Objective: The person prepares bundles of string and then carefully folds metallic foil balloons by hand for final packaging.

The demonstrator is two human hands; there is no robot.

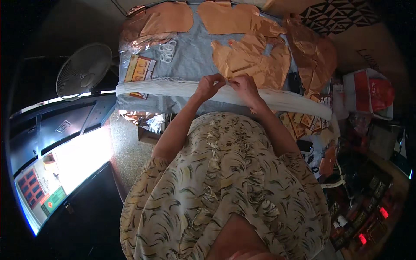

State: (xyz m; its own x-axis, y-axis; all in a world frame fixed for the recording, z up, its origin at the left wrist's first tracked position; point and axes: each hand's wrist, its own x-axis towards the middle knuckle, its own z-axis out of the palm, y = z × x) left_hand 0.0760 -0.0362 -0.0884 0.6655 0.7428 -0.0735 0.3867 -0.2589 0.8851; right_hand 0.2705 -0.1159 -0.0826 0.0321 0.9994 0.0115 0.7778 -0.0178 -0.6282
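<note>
A long bundle of fine white threads point(156, 86) stretches from left to right across the cloth-covered table, its right end drooping toward the table's corner. Over its middle, my left hand point(209, 87) and my right hand point(245, 90) come together, fingertips almost meeting. Both have thumb and fingers pinched on a bit of white thread, too small to make out clearly. Just beyond my hands lies a crumpled copper-coloured foil sheet point(255, 60). Loose strands stick up along the bundle's far edge.
Flat copper-coloured packets point(167, 19) line the table's far edge. White rings point(167, 51) and printed cards point(141, 69) lie at the left; more cards point(303, 123) and a phone point(305, 145) at the right. A fan point(84, 71) stands left, a red-and-white bag point(368, 93) right.
</note>
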